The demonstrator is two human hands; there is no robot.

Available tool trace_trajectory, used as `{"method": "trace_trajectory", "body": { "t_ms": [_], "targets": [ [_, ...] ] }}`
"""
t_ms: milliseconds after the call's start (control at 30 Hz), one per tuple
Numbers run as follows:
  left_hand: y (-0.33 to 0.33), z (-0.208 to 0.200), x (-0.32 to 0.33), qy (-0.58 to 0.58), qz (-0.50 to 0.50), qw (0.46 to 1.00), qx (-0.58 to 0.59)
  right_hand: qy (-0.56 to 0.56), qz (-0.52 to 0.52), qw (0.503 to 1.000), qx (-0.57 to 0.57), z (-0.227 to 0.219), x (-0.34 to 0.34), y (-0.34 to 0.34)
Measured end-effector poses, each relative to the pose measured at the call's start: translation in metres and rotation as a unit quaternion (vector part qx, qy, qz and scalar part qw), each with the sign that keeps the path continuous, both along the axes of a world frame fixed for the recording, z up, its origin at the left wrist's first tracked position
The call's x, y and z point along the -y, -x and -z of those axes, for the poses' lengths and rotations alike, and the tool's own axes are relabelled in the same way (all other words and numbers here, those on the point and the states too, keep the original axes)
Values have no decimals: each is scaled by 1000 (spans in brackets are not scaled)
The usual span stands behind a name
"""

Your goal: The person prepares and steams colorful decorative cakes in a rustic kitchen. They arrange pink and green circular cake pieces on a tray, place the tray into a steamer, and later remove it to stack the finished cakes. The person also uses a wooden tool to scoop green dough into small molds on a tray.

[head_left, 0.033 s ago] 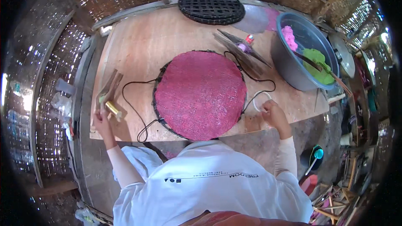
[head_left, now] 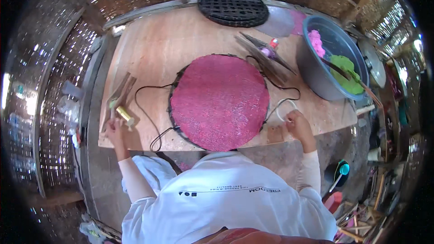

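Observation:
A round, deep-pink sheet [head_left: 220,101] with a glossy, mottled surface lies over a dark round woven frame [head_left: 172,108] in front of me. Thin black cords loop out from both sides of that frame. My right hand [head_left: 299,125] is closed on the edge of a thin white ring [head_left: 282,105], right of the sheet. At the table's left edge, my left hand [head_left: 115,131] has its fingers drawn together by the lower ends of some wooden strips [head_left: 123,91]. What those fingers hold is too small to make out. A gold cylinder [head_left: 125,115] lies beside them.
A large grey tub [head_left: 318,81] at the right holds pink and green masses and wooden sticks. Black woven round trays [head_left: 233,7] are stacked at the back. Dark wooden slats [head_left: 262,58] lie near a small red-topped item [head_left: 274,43]. Bamboo walls enclose the wooden table [head_left: 158,36].
The whole view has shifted slightly to the right. My left hand sits a little closer to the gold cylinder; my right hand stays on the white ring.

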State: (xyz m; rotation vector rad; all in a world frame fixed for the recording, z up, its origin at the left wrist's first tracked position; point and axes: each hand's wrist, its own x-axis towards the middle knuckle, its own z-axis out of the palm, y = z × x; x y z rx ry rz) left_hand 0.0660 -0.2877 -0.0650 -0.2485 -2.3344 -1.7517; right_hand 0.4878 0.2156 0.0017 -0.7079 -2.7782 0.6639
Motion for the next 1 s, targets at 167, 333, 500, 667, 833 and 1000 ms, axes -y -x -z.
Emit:
{"method": "trace_trajectory", "body": {
  "t_ms": [167, 333, 500, 667, 833, 1000],
  "targets": [
    [-32, 10, -20, 2, 76, 986, 146, 30, 77, 996, -29, -7, -8, -15],
    [-15, -30, -45, -73, 63, 962, 257, 86, -12, 990, -113, -93, 58, 67],
    [-4, -48, -73, -290, -36, 911, 292, -64, -261, 952, -144, -63, 127, 156],
    [42, -55, -66, -357, -87, 804, 468, -104, -326, 935, -95, -15, 168, 186],
    [42, -62, -72, -315, -55, 832, 454, -75, -318, 944, -51, -12, 164, 179],
    [-40, -100, -101, -265, 67, 947, 167, 139, -182, 947, -223, -67, 138, 178]
  ]
}}
